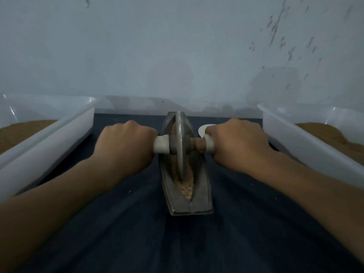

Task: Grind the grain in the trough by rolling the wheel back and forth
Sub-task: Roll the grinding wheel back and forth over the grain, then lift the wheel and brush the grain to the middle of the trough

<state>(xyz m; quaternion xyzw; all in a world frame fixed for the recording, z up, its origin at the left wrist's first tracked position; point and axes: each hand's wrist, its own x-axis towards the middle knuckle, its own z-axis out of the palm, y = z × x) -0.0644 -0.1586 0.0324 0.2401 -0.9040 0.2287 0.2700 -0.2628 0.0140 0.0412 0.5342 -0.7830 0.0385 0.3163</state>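
Observation:
A narrow grey metal trough (204,194) lies lengthwise on a dark blue cloth, running away from me. Pale crushed grain (186,189) fills its groove, heaped toward the near end. A thin grey wheel (179,142) stands upright in the groove at about mid-length, on an axle with a white handle on each side. My left hand (124,144) is closed around the left handle (161,146). My right hand (236,144) is closed around the right handle (208,144).
A white plastic bin (59,138) with brown powder stands at the left, and another white bin (307,142) with brown powder at the right. A small white object (202,129) peeks out behind my right hand. A pale wall rises just beyond the cloth.

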